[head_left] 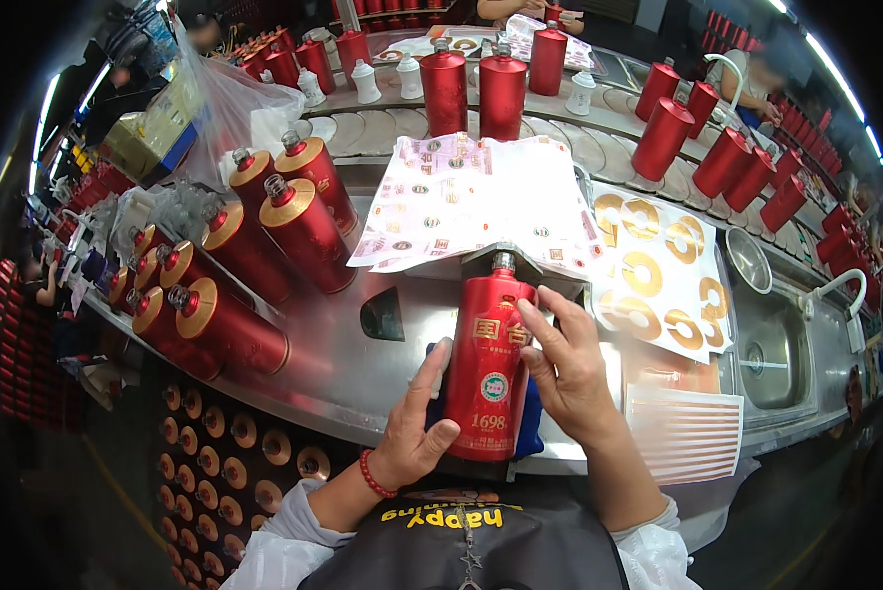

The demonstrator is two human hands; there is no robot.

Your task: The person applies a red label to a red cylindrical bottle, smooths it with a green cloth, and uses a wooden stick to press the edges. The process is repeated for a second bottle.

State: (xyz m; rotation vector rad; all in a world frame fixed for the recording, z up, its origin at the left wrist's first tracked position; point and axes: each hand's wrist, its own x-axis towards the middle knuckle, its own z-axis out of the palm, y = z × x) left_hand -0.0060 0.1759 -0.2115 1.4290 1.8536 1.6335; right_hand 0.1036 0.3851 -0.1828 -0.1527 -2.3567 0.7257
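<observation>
A red bottle [481, 393] with gold lettering, a round green-and-white sticker and a bare glass neck leans back in front of me, its neck pointing away. Blue cloth [530, 418] shows beneath it. On its left side is my left hand [414, 418], fingers stretched out and thumb apart by the bottle's lower edge. Against its right side, my right hand [567, 364] touches the upper body with spread fingertips. Just beyond the neck, a sheet of pink-and-white printed stickers [481, 202] lies on a raised stand. Whether a sticker is under my right fingertips, I cannot tell.
Several red bottles with gold shoulders [309, 211] stand at left. A sheet of gold rings [648, 270] and a striped strip sheet [682, 433] lie at right, near a sink [776, 369]. Beyond, a slatted conveyor [392, 128] carries red bottles and white figurine-shaped pieces [365, 83].
</observation>
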